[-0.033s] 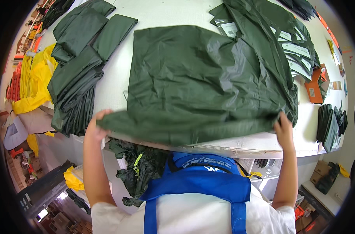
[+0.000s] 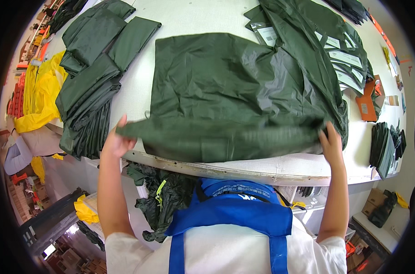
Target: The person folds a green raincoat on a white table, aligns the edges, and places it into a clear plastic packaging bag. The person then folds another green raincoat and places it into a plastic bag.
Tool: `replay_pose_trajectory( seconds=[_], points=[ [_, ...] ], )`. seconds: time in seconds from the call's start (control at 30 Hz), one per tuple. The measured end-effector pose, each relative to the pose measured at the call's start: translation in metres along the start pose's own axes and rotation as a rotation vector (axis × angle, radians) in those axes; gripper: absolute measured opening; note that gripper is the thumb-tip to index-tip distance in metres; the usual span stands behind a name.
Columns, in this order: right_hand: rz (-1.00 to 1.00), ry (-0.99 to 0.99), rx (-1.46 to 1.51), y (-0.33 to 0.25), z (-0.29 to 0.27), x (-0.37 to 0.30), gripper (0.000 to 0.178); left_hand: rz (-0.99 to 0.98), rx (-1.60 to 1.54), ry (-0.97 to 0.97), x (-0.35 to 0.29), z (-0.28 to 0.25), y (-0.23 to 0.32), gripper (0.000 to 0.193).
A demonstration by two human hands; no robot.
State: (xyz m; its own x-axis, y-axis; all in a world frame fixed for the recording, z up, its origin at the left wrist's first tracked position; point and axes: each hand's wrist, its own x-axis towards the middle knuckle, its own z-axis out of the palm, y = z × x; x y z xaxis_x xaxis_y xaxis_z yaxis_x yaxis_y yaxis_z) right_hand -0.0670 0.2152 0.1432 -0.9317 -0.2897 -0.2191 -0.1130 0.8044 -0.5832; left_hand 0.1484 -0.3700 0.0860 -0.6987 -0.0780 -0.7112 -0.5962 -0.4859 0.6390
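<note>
A large dark green garment of shiny coated fabric (image 2: 207, 82) lies spread on the white table in front of me. Its near edge is lifted into a long strip, blurred by motion. At the left end of this strip, my left hand (image 2: 118, 140) is closed on the fabric corner. My right hand (image 2: 330, 139) pinches the other end near the garment's right side. Between my hands the strip hangs slightly raised over the rest of the fabric. The garment's right part is bunched and runs toward the far side of the table.
Folded dark green garments (image 2: 91, 77) are piled at left, beside yellow fabric (image 2: 47, 86). At right are packets with white labels (image 2: 349, 59), an orange box (image 2: 367, 102) and a small dark green stack (image 2: 384, 146). The table's front edge (image 2: 262, 176) curves before me; crumpled dark fabric (image 2: 164, 201) lies below.
Both hands have shifted a little away from me, carrying the garment's near edge off the table's front edge. More of the table edge now shows.
</note>
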Motion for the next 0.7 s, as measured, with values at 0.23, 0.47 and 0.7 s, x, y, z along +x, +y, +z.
replay_pose_trajectory(
  seconds=[0.23, 0.47, 0.7],
  points=[
    [-0.064, 0.116, -0.478, 0.062, 0.061, 0.065, 0.035, -0.090, 0.114, 0.216, 0.062, 0.019, -0.036, 0.067],
    [0.047, 0.406, -0.418, 0.198, 0.024, -0.018, 0.028, 0.070, 0.229, 0.282, 0.031, 0.024, -0.101, 0.041],
    [0.303, 0.166, -0.420, 0.194, -0.001, -0.031, 0.043, 0.073, 0.785, 0.507, 0.027, 0.042, -0.109, 0.037]
  ],
)
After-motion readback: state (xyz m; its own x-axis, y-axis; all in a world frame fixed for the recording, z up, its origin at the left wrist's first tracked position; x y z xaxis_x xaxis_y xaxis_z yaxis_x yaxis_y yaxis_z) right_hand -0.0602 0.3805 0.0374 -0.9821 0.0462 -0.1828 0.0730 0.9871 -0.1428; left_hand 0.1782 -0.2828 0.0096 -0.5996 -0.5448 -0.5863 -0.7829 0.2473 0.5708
